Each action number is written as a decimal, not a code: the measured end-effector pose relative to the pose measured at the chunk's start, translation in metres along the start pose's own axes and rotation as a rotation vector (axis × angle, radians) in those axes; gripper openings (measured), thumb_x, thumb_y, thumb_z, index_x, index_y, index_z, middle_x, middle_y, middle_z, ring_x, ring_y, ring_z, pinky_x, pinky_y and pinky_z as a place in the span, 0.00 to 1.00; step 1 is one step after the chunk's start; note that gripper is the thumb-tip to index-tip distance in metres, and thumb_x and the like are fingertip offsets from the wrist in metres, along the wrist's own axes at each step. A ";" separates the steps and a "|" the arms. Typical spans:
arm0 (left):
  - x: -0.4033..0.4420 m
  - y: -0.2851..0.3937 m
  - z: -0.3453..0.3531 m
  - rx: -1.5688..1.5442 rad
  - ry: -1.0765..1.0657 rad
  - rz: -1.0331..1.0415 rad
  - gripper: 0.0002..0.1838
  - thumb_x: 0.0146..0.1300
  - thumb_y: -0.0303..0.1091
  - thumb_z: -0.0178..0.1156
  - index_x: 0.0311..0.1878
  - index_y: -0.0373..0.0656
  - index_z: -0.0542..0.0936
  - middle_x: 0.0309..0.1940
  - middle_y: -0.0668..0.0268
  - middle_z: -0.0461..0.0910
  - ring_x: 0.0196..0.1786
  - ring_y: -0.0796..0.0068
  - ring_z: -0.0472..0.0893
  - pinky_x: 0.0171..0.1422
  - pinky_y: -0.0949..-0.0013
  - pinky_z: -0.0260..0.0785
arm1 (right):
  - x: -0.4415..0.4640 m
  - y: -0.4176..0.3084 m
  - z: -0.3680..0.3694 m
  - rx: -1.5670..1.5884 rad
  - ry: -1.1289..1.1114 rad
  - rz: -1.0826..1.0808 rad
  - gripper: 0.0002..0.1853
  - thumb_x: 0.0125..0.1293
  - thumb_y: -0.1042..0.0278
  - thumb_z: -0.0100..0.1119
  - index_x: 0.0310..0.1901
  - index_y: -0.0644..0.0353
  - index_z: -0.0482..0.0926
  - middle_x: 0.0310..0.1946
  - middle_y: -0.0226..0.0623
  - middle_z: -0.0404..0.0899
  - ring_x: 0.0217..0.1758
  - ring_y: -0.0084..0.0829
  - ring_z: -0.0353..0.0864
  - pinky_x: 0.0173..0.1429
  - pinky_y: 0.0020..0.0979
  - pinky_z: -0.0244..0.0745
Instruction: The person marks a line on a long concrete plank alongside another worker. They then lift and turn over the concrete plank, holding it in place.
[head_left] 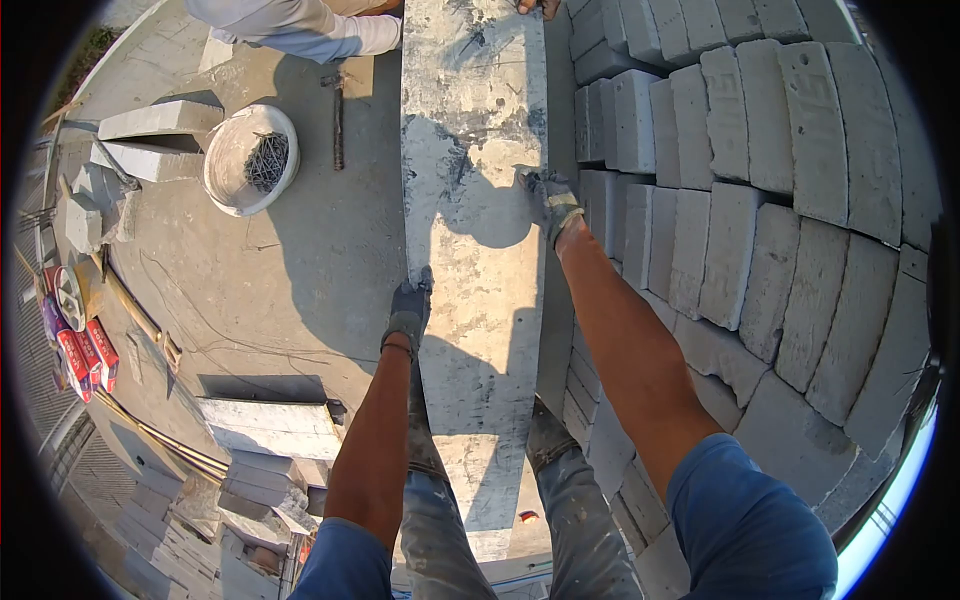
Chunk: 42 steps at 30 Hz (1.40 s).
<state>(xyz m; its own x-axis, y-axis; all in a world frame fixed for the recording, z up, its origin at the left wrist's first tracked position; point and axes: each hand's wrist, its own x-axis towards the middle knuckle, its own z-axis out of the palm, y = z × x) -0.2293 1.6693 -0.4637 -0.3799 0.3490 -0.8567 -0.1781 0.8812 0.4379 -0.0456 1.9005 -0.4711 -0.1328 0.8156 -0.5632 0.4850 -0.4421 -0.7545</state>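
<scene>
A long, wide board (480, 310), smeared with grey cement and worn pale, runs from between my legs to the top of the view. My left hand (408, 308), in a dark glove, is closed on its left edge. Farther up, my right hand (552, 203), also gloved, grips the right edge with its fingers over the top face. The undersides of both grips are hidden. At the far end, another person's hand (538, 7) touches the board, and that person's pale sleeve (340, 38) shows beside it.
Stacked grey blocks (730, 250) form a wall close on my right. Left of the board, a hammer (338, 120) lies on the floor near a white bucket (222, 170) holding nails (266, 162). Loose blocks (155, 122), red bags (88, 355) and a short board (270, 428) lie farther left.
</scene>
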 end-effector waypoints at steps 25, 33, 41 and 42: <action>0.006 -0.016 0.000 -0.066 -0.011 0.146 0.30 0.61 0.56 0.54 0.44 0.31 0.78 0.33 0.58 0.79 0.34 0.70 0.74 0.40 0.64 0.68 | -0.022 0.006 -0.030 0.776 -0.565 0.164 0.08 0.64 0.58 0.55 0.31 0.48 0.68 0.21 0.21 0.65 0.22 0.13 0.68 0.25 0.18 0.63; -0.008 -0.003 -0.001 -0.153 -0.040 0.179 0.29 0.62 0.54 0.54 0.45 0.31 0.77 0.37 0.57 0.80 0.39 0.70 0.76 0.45 0.66 0.68 | -0.022 0.016 -0.022 0.668 -0.341 0.177 0.16 0.60 0.56 0.60 0.46 0.53 0.77 0.29 0.24 0.74 0.26 0.17 0.72 0.27 0.23 0.67; 0.003 -0.009 -0.001 -0.002 -0.003 0.183 0.29 0.62 0.54 0.54 0.46 0.30 0.77 0.37 0.54 0.81 0.39 0.63 0.78 0.46 0.63 0.69 | -0.006 0.038 -0.026 0.754 -0.543 0.203 0.15 0.62 0.58 0.58 0.49 0.53 0.76 0.35 0.25 0.76 0.32 0.17 0.76 0.34 0.23 0.72; 0.003 -0.009 -0.001 -0.006 -0.003 0.184 0.29 0.62 0.54 0.54 0.46 0.30 0.77 0.37 0.54 0.81 0.39 0.63 0.78 0.46 0.63 0.69 | -0.011 0.033 -0.027 0.730 -0.458 0.265 0.16 0.62 0.59 0.57 0.50 0.53 0.76 0.35 0.26 0.76 0.32 0.18 0.76 0.34 0.24 0.73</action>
<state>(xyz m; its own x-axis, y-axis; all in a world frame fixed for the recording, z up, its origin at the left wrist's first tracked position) -0.2296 1.6626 -0.4698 -0.4035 0.5053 -0.7628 -0.1109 0.8005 0.5890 -0.0052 1.8870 -0.4804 -0.5015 0.4934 -0.7107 -0.0999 -0.8490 -0.5189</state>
